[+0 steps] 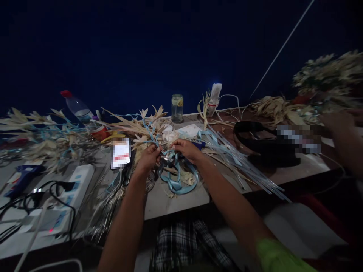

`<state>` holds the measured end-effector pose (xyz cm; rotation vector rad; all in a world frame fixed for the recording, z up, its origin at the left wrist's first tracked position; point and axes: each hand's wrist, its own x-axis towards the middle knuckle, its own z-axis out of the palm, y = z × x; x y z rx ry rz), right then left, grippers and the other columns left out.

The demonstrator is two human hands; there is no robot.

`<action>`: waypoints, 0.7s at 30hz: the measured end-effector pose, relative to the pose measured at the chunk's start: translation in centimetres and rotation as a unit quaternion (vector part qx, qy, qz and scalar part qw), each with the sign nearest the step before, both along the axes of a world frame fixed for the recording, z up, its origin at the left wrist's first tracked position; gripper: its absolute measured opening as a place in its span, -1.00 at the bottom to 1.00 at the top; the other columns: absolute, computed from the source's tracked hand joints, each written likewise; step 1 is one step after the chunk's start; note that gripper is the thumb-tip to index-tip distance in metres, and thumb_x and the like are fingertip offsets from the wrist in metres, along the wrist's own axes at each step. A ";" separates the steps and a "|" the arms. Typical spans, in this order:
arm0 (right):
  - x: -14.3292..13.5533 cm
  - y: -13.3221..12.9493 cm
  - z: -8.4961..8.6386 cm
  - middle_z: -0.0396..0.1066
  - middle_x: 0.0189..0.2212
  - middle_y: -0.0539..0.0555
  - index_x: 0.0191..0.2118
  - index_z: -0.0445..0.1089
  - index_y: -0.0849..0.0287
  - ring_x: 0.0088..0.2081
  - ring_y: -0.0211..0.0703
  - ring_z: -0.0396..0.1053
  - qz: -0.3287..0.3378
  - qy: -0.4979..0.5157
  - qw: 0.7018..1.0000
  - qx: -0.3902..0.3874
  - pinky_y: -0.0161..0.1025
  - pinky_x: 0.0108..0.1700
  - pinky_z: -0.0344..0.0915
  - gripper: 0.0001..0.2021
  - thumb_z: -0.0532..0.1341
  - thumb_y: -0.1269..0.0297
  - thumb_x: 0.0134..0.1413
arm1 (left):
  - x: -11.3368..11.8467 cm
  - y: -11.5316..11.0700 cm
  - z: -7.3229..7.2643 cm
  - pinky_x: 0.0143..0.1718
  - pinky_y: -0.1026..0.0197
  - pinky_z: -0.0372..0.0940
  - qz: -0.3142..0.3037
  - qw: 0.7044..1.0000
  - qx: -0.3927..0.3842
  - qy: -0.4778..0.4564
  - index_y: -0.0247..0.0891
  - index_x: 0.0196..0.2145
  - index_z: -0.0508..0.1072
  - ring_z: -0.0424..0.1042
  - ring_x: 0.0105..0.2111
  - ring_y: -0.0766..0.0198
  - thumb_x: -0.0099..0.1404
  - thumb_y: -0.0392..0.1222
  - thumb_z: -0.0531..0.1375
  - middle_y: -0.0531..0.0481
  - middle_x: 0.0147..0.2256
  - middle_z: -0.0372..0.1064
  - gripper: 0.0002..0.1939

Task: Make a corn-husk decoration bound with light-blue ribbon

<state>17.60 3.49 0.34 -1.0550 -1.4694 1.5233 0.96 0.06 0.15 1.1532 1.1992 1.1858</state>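
My left hand [148, 159] is closed, thumb and fingers pinched on the lower end of a husk flower stem [153, 134] wound with blue ribbon. Pale dried husk petals [159, 112] fan out from its branches, pointing away from me. Just to the right, my right hand [185, 149] pinches the light-blue ribbon [177, 186] close to the stem. The ribbon's loose length drops in loops onto the table below both hands. The fingertips partly hide where ribbon and stem meet.
A power strip [82, 181], a blue glue gun [24, 179] and a lit phone [120, 153] lie left. A glass jar [177, 107] stands behind. Clear plastic sticks [249, 166] and a black headset [255, 141] lie right. Another person's hand [337, 122] is far right.
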 end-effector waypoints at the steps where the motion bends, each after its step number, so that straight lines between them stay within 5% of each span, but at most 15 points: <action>1: 0.1 0.0 0.3 0.26 -0.60 -0.09 -0.42 0.33 0.24 -0.54 -0.38 0.17 -0.008 -0.016 1.000 0.003 -0.38 -0.42 0.10 -0.85 0.14 0.33 -0.23 | 0.0 0.1 0.0 -0.67 0.36 -0.11 0.001 1.000 -0.002 -0.002 -0.27 -0.50 0.29 0.00 -0.72 0.50 0.06 -0.10 0.18 0.15 -0.66 0.13 -0.81; 7: 1.8 -1.1 2.7 0.36 -0.39 0.01 -0.29 0.35 0.24 -0.40 -0.31 0.25 -0.106 -0.121 0.982 0.100 -0.32 -0.30 0.18 -0.77 0.12 0.36 -0.17 | -0.1 0.1 0.1 -0.66 0.35 -0.09 0.002 0.999 0.002 0.037 -0.27 -0.54 0.26 0.02 -0.71 0.47 0.03 -0.03 0.20 0.17 -0.68 0.10 -0.74; 11: 4.5 -3.0 4.0 0.33 -0.44 0.01 -0.22 0.31 0.24 -0.44 -0.30 0.29 -0.113 -0.111 0.983 0.091 -0.31 -0.33 0.21 -0.74 0.09 0.29 -0.09 | -0.2 0.0 0.1 -0.65 0.35 -0.09 0.010 0.999 0.005 0.049 -0.28 -0.53 0.28 0.02 -0.71 0.47 0.01 -0.04 0.21 0.17 -0.69 0.11 -0.75; 21: 11.5 -6.1 0.4 0.27 -0.63 -0.04 -0.30 0.33 0.23 -0.57 -0.30 0.25 -0.171 -0.196 0.964 0.057 -0.33 -0.46 0.17 -0.78 0.09 0.26 -0.10 | -0.1 0.4 -0.7 -0.67 0.34 -0.07 -0.003 0.999 0.009 0.044 -0.27 -0.47 0.32 0.05 -0.72 0.44 -0.01 -0.04 0.21 0.16 -0.67 0.13 -0.76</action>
